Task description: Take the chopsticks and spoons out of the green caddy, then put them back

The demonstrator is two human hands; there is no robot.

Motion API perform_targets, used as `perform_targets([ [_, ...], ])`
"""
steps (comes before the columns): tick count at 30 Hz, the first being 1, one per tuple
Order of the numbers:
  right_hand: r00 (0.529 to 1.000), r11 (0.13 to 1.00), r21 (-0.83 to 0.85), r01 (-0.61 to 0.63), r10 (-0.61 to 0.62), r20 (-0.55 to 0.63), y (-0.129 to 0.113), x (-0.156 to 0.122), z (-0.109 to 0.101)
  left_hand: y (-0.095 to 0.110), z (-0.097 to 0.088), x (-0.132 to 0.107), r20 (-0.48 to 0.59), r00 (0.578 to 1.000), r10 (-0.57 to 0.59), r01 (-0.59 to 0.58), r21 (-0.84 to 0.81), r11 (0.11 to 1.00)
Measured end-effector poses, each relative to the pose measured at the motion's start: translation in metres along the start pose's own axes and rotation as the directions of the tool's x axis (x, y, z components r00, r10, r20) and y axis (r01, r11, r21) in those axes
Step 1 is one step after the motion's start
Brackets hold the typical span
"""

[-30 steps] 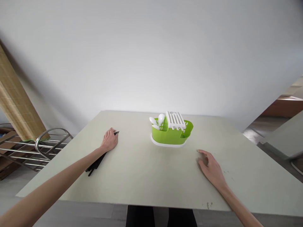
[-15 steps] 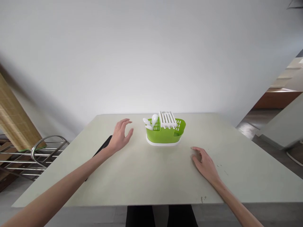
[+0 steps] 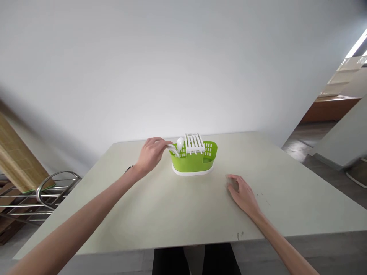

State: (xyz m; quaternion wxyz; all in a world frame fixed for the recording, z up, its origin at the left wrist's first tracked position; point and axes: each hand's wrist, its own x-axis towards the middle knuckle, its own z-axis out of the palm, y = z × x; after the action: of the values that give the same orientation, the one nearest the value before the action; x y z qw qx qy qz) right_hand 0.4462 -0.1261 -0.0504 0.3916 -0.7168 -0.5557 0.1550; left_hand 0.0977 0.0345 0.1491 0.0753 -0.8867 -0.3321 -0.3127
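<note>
A green basket [image 3: 189,164] with a white base stands near the back middle of the table, a white slatted rack [image 3: 195,143] across its top. My left hand [image 3: 151,152] is at the basket's left end, fingers pinched on a white spoon [image 3: 173,149] whose lower part is inside the basket. Just right of it another white spoon [image 3: 180,143] leans upright in the same left compartment. My right hand [image 3: 243,194] rests on the table to the right of the basket, fingers apart and slightly curled, holding nothing.
Under my left forearm a dark object [image 3: 129,168] mostly hides on the pale table [image 3: 183,214]. A metal rack [image 3: 43,194] and a rolled mat [image 3: 21,152] stand off the table's left side. The wall rises behind the back edge.
My left hand has moved right to the basket and closed on a white spoon. The view has shifted slightly; my right hand stays on the table, still open.
</note>
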Motion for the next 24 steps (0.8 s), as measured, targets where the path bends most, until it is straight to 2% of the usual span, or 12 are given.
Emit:
perform_targets([
  [2,1.0,1.0,0.001,-0.001,0.001,0.0,0.0,0.0,-0.001,-0.003,-0.019,0.005,-0.157,0.983,-0.092,0.086,-0.043,0.995],
  [5,1.0,1.0,0.006,-0.002,0.002,-0.014,0.001,0.0,-0.001,-0.013,-0.053,0.007,-0.321,0.897,-0.305,0.252,-0.198,0.947],
  [8,1.0,1.0,0.018,0.006,-0.005,-0.023,0.003,0.0,0.0,-0.035,-0.076,-0.004,-0.378,0.787,-0.488,0.353,-0.373,0.858],
  [10,0.999,1.0,0.019,0.016,-0.016,-0.028,0.006,0.0,0.0,-0.053,-0.08,-0.021,-0.366,0.714,-0.597,0.431,-0.442,0.786],
  [13,0.999,1.0,0.015,0.027,-0.027,-0.038,0.008,0.0,0.001,-0.073,-0.07,-0.06,-0.257,0.631,-0.732,0.593,-0.448,0.669],
  [16,0.998,0.999,0.017,0.033,-0.032,-0.051,0.008,0.001,0.002,-0.082,-0.05,-0.1,-0.118,0.589,-0.8,0.718,-0.378,0.584],
  [20,0.996,0.998,0.023,0.066,-0.064,-0.069,0.004,0.003,0.003,-0.08,-0.029,-0.135,0.031,0.566,-0.824,0.804,-0.24,0.544],
  [24,0.994,0.996,0.035,0.076,-0.073,-0.085,-0.002,0.006,0.004,-0.086,-0.019,-0.146,0.116,0.571,-0.813,0.821,-0.098,0.563],
])
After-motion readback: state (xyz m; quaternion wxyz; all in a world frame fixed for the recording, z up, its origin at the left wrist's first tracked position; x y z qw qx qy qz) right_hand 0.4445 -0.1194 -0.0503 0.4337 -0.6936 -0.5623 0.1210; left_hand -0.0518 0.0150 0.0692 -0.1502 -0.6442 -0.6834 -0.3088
